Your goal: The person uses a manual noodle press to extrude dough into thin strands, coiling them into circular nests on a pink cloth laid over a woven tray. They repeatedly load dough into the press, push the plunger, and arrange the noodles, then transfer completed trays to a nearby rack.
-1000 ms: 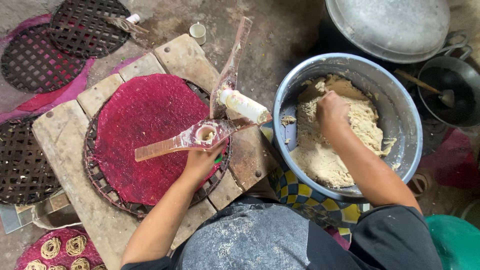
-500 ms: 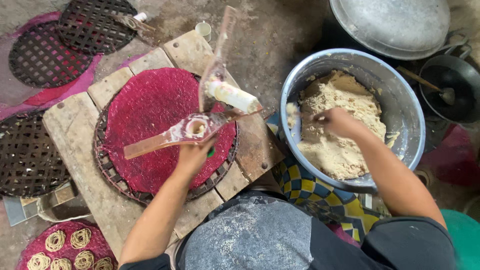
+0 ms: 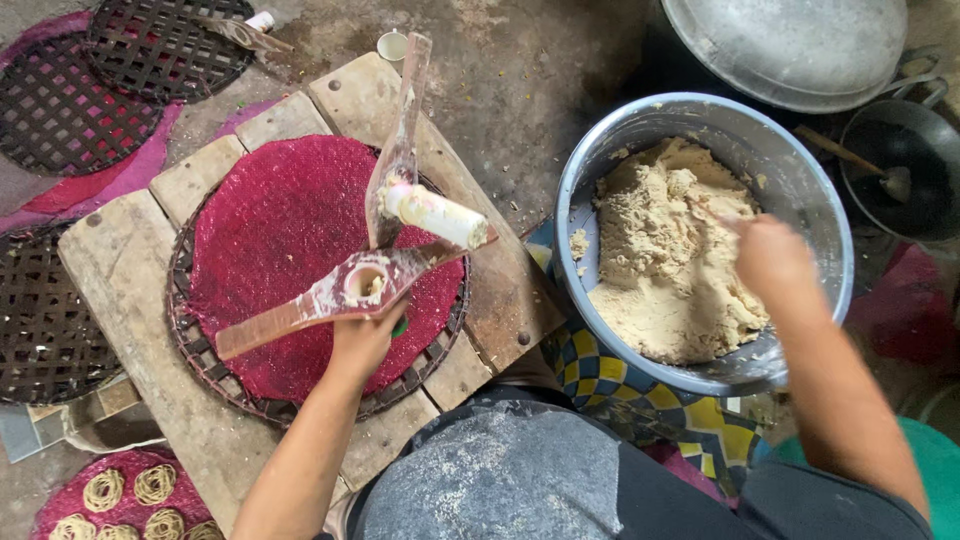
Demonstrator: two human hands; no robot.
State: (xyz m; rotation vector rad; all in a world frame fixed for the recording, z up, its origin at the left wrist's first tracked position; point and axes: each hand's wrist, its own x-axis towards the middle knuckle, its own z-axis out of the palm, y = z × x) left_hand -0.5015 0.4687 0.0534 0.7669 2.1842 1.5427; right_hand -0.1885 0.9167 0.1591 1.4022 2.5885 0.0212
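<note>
The wooden press (image 3: 350, 290), smeared with dough and hinged open with its white plunger (image 3: 432, 214) sticking out, lies across the red mat (image 3: 280, 240) on the round woven tray (image 3: 200, 350), near the middle of the wooden bench (image 3: 110, 260). Your left hand (image 3: 362, 338) comes up from the near edge of the bench and grips the lower paddle of the press from beneath, fingers wrapped round it just under the dough-filled cup. Off the right edge of the bench stands the metal basin (image 3: 800, 190), and the pale dough (image 3: 665, 270) fills most of it. Your right hand (image 3: 772, 255) is down inside the basin at the right side of the dough mass, touching it; it is blurred, so you cannot tell whether the fingers are closed on a lump or spread. Beyond the left edge, dark lattice trays (image 3: 60, 110) lie on the floor, and coiled noodle nests (image 3: 130, 490) sit on another red mat at the near left corner.
</note>
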